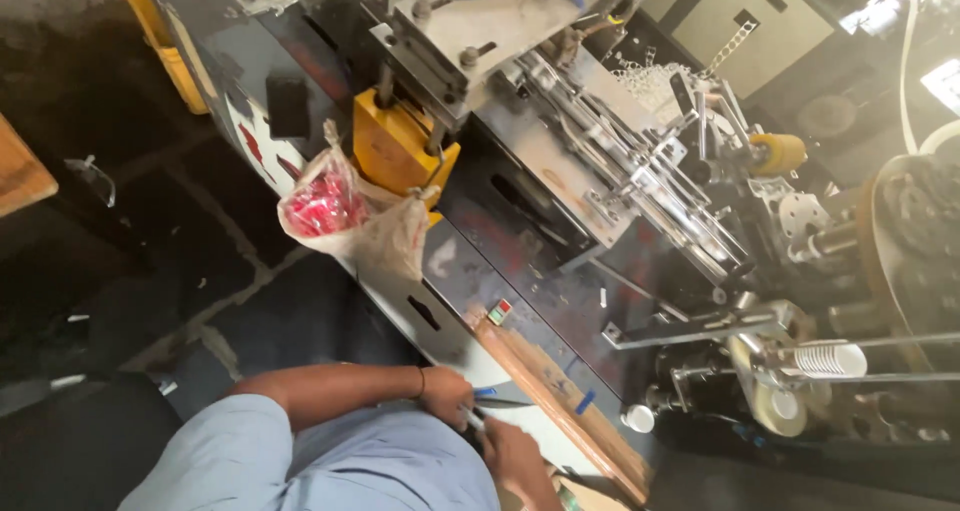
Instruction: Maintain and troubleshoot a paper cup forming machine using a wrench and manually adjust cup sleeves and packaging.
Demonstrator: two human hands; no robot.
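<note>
While a plastic bag [345, 216] of red pieces hangs off the machine [560, 161] at left, the left hand [447, 393] grips closed on a thin tool [478, 419] (too blurred to identify) beside a wooden strip [560, 406]; the right hand [515, 461], partly cut off, closes on its other end.

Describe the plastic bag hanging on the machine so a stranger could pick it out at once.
Start at the big grey machine that fills the middle of the view and find the yellow block on its near side. The plastic bag hangs just below and left of that block, over the machine's edge. It alone is crumpled, translucent, and shows bright red contents.
</note>
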